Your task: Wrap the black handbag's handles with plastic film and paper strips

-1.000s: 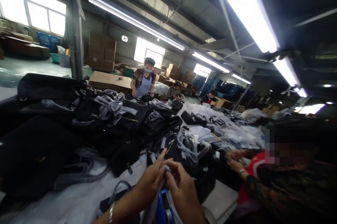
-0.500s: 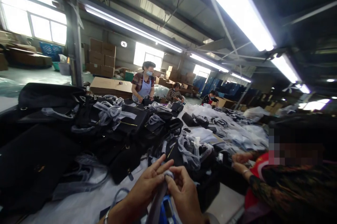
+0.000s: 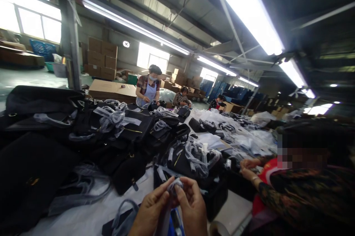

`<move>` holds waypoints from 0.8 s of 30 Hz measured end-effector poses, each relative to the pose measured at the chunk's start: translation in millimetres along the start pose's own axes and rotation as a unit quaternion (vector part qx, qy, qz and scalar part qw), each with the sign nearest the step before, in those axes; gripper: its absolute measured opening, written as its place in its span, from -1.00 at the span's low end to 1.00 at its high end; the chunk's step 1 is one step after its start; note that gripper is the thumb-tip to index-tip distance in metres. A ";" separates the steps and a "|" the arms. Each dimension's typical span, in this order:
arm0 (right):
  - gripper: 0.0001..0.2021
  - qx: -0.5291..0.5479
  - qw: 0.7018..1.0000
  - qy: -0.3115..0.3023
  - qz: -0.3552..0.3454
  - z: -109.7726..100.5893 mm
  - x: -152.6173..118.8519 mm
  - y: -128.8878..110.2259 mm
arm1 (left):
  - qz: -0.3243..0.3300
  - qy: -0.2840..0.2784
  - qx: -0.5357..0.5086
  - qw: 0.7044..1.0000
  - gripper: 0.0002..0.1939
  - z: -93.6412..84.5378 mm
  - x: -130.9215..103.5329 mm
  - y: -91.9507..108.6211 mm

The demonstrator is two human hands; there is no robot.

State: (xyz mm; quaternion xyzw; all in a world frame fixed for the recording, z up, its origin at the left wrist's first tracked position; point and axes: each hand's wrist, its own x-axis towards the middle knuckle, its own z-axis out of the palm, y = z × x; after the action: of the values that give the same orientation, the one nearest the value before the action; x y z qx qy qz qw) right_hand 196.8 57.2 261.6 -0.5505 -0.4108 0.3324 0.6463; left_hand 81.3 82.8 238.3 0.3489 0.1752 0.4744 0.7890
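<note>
Curled in since before, left hand (image 3: 154, 206) pinches the strap (image 3: 175, 184) with right hand (image 3: 194, 208); bag (image 3: 183, 163) at twelve o'clock

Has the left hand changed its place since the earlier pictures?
Yes. The left hand has moved lower in the view, away from the black bag with the yellow line just ahead of it.

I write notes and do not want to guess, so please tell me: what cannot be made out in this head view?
In the head view:
Grey strip: partly covered by the left hand and right hand; full shape unclear.
Blue object: partly hidden by the hands, cut off by the bottom edge; kind unclear.
Co-worker's hands: too blurred to tell what they hold.
Round wall fixture: too small to identify.
</note>
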 end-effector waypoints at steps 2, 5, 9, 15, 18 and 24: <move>-0.57 -0.005 1.000 -0.014 0.000 1.7 -3.3 1.2 | 0.008 0.013 0.045 0.999 -0.53 -5.0 -0.5 -0.5; -0.59 -0.040 0.999 -0.006 -0.017 4.4 -8.6 1.2 | 0.034 0.022 0.118 0.992 -0.56 -9.5 -0.7 -3.8; -0.63 -0.103 0.992 0.054 -0.046 7.8 -14.5 -0.2 | 0.074 0.014 0.187 0.980 -0.57 -8.1 -3.9 -9.3; -0.69 -0.174 0.974 0.127 -0.071 14.5 -23.8 3.3 | 0.133 -0.003 0.292 0.947 -0.55 -10.9 -15.1 -10.5; -0.68 -0.163 0.973 0.151 -0.069 17.9 -30.9 8.9 | 0.171 -0.028 0.357 0.918 -0.56 -16.7 -19.2 -11.1; -0.59 -0.064 0.990 0.121 -0.044 19.8 -49.0 16.1 | 0.330 -0.033 0.497 0.802 -0.56 -20.6 -18.1 -16.8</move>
State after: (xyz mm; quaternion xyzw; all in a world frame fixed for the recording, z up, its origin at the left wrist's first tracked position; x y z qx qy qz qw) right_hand 157.8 25.5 238.8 -0.6082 -0.3736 0.2072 0.6690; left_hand 70.5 69.9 211.0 0.7452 0.2348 0.5425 0.3087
